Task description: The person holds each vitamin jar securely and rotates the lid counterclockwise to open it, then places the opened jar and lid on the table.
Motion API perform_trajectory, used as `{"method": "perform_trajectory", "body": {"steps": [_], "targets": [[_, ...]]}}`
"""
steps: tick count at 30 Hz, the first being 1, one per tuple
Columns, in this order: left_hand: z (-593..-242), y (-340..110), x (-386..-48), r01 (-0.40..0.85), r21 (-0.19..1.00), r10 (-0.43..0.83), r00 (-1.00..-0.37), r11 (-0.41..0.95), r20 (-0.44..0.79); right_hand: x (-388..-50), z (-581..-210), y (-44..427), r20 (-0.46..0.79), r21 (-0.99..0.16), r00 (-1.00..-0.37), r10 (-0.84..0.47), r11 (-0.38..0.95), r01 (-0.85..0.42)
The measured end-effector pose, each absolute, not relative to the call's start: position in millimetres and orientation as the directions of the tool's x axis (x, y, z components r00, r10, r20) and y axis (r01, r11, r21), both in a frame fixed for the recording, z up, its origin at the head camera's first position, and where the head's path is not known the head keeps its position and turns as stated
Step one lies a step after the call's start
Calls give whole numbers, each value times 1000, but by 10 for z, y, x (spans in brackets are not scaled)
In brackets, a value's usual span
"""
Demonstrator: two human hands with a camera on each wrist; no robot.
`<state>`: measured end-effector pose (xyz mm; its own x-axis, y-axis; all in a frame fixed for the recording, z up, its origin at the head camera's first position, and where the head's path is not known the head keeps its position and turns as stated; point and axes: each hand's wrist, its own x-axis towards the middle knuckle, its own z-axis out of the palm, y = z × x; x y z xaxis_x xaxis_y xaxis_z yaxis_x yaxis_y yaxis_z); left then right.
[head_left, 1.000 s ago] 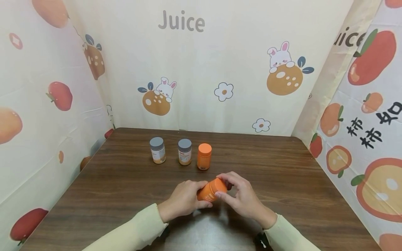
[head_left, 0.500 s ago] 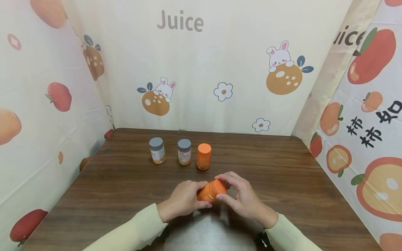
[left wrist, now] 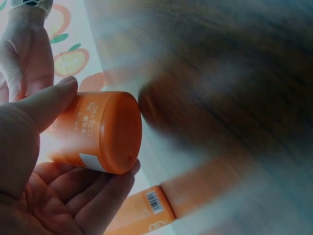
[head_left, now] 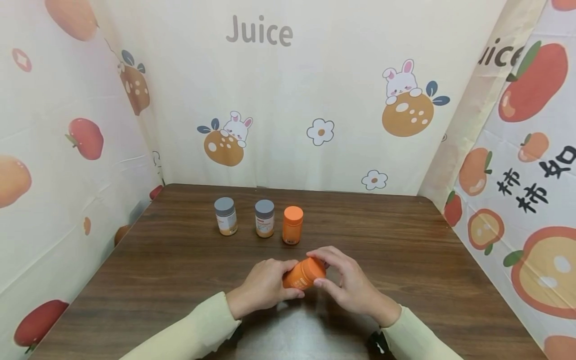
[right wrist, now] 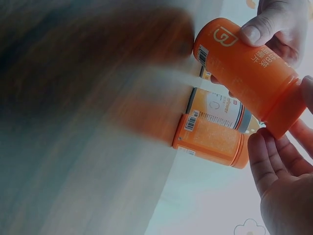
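Observation:
An orange bottle (head_left: pixel 297 276) with an orange cap (head_left: pixel 316 268) is tilted above the front middle of the table, its cap end toward the right. My left hand (head_left: pixel 264 283) grips the bottle's body between thumb and fingers; printed text and the rounded base show in the left wrist view. At the cap, my right hand (head_left: pixel 348 281) has its thumb on the near side and its fingers on the far side. In the right wrist view, the fingertips (right wrist: pixel 266 138) touch the cap's edge and the thumb is partly cut off by the frame.
Behind the hands stands a second orange bottle (head_left: pixel 292 226). To its left are two jars with grey lids, a nearer one (head_left: pixel 264 220) and a far-left one (head_left: pixel 226 218). The brown wooden table (head_left: pixel 382 225) is bounded by printed cloth at the back and sides.
My right thumb and fingers have shifted slightly around the cap, the thumb moving a little to the right. My left hand keeps its grip, and the bottle stays nearly in place.

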<state>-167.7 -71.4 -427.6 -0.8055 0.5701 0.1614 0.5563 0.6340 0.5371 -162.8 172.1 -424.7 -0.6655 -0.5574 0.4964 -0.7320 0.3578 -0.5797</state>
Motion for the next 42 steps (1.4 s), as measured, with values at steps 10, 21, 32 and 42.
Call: {"method": "perform_trajectory", "body": {"steps": [10,21,32,42], "targets": [[-4277,-706,-1675,576,519,578,-796,631,180,-1624,-4217,1736,472,-571,-657,-587,364,-736],[-4291,-697,-1677,571,513,573,-800,641,176,-1601,-4182,1739,458,-585,-641,-615,334,-739],[-4290,-700,-1681,581,504,571,-797,639,195,-1603,-4162,1723,459,-579,-634,-622,332,-745],[-4297,-704,-1682,560,517,561,-809,648,173,-1614,-4174,1671,516,-553,-680,-521,404,-729]]}}
